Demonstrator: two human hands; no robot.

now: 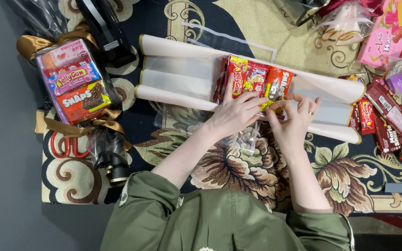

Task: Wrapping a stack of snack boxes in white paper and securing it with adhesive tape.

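Several red and orange snack packets (253, 79) lie side by side on a pleated sheet of cream wrapping paper (177, 76) spread over a patterned rug. My left hand (235, 114) rests flat on the lower edge of the packets, fingers spread. Right beside it, my right hand (294, 118), with a ring on one finger, pinches a small yellow wrapped sweet (270, 103) at the bottom of the packets. Clear cellophane (245, 137) lies under my wrists.
A finished bundle of snack packets tied with gold ribbon (73, 88) lies at left, red-handled scissors (68, 146) below it and a black tape dispenser (105, 32) above. Loose snack packets (387, 116) pile up at right. The grey floor (5, 139) borders the rug.
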